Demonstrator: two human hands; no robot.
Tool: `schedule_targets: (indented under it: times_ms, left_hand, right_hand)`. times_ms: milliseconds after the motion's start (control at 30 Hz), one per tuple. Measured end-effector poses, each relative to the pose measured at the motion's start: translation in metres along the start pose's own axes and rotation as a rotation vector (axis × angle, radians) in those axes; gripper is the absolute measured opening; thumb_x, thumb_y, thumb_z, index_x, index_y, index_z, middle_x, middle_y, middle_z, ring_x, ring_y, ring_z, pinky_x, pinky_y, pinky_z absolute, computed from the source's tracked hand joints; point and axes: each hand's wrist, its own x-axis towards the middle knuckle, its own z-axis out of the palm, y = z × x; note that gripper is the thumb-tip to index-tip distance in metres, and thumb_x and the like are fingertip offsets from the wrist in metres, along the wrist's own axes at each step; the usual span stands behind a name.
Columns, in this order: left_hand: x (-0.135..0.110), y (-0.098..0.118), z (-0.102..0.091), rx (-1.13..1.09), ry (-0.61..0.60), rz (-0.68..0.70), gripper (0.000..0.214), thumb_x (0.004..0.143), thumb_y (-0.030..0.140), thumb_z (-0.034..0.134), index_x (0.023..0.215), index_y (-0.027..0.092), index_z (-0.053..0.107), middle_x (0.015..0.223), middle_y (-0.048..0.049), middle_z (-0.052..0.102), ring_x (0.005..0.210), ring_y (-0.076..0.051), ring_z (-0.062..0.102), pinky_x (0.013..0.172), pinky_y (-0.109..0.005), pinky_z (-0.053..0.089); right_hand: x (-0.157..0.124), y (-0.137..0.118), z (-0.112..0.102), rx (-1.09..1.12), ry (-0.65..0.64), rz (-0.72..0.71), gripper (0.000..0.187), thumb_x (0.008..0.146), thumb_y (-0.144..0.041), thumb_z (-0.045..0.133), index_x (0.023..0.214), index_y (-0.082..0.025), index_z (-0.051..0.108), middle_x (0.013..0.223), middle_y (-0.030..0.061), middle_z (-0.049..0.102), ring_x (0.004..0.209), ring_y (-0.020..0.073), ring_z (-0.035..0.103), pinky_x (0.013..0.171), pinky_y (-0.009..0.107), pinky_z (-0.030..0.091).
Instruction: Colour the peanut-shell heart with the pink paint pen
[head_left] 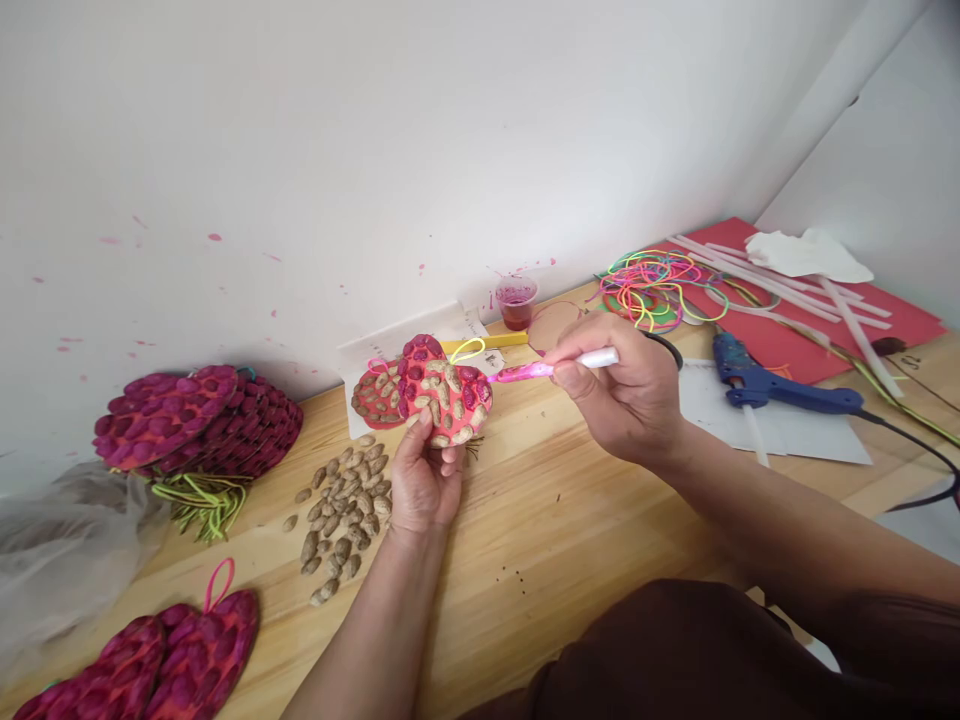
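Hands first: our left hand (426, 485) pinches the ornament (448, 402) by its lower edge, thumb in front, holding it up above the bench (540, 540). Our right hand (628, 400) pinches the brush (525, 372) between thumb and fingers, its tip at the ornament's right edge. On the ornament we see magenta peanuts at the left and right and bare ones through the middle, with a yellow loop (468, 350) at the top.

Just behind it lies a second ornament (369, 402) on white paper. Beside our left wrist we have loose peanuts (351, 505); beyond our hands, a cup (517, 305) of dark red liquid stands near the wall (315, 150), which bears pink splashes.

To our left we see a painted stack (199, 420), green cords (206, 500), a clear bag (67, 560) and, nearest us, more painted pieces (199, 655). To our right are tangled cords (664, 285), red sheets (799, 345), glue sticks (757, 277), a white cloth (810, 254) and a blue glue gun (784, 390).
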Motion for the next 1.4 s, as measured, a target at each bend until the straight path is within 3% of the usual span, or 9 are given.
schedule_targets:
  times_ms: [200, 533, 867, 1067, 1400]
  left_hand:
    - [-0.0004, 0.0006, 0.0031, -0.018, 0.012, 0.006, 0.029, 0.069, 0.019, 0.084, 0.070, 0.017, 0.054, 0.051, 0.0078, 0.051, 0.035, -0.003, 0.041, 0.032, -0.012, 0.025]
    - [-0.0025, 0.0021, 0.0038, 0.001, 0.027, -0.007, 0.032, 0.062, 0.018, 0.086, 0.067, 0.017, 0.055, 0.051, 0.0075, 0.052, 0.034, -0.003, 0.041, 0.031, -0.012, 0.026]
    - [0.0000, 0.0003, 0.0019, 0.013, 0.016, 0.007, 0.034, 0.061, 0.020, 0.088, 0.068, 0.017, 0.054, 0.052, 0.0077, 0.053, 0.035, -0.003, 0.041, 0.031, -0.013, 0.026]
    - [-0.0012, 0.0010, 0.0035, 0.037, 0.019, 0.007, 0.035, 0.067, 0.023, 0.086, 0.069, 0.017, 0.052, 0.053, 0.0082, 0.052, 0.035, -0.002, 0.040, 0.032, -0.012, 0.025]
    - [-0.0008, -0.0003, 0.0018, 0.037, -0.005, 0.018, 0.038, 0.059, 0.023, 0.090, 0.068, 0.017, 0.053, 0.052, 0.0081, 0.052, 0.036, -0.003, 0.040, 0.032, -0.012, 0.026]
  right_hand:
    - [0.0016, -0.0040, -0.0003, 0.009, -0.050, -0.017, 0.002, 0.095, -0.025, 0.067, 0.096, -0.023, 0.066, 0.084, 0.0024, 0.070, 0.075, 0.0183, 0.064, 0.071, 0.036, 0.045]
    - [0.0014, -0.0023, 0.0005, -0.024, 0.004, 0.046, 0.004, 0.098, -0.027, 0.064, 0.097, -0.024, 0.066, 0.087, 0.0034, 0.070, 0.078, 0.0183, 0.062, 0.074, 0.037, 0.046]
    - [0.0015, -0.0033, -0.0011, 0.000, -0.030, 0.035, 0.004, 0.097, -0.027, 0.066, 0.096, -0.023, 0.067, 0.086, 0.0030, 0.070, 0.075, 0.0180, 0.062, 0.073, 0.037, 0.046]
    - [0.0014, -0.0016, -0.0011, 0.000, -0.010, 0.030, 0.004, 0.097, -0.027, 0.065, 0.097, -0.024, 0.067, 0.086, 0.0027, 0.069, 0.075, 0.0177, 0.062, 0.074, 0.037, 0.047]
    - [0.0027, -0.0025, -0.0008, -0.010, -0.022, -0.009, 0.006, 0.095, -0.030, 0.068, 0.096, -0.025, 0.067, 0.084, 0.0031, 0.070, 0.074, 0.0194, 0.062, 0.072, 0.038, 0.047]
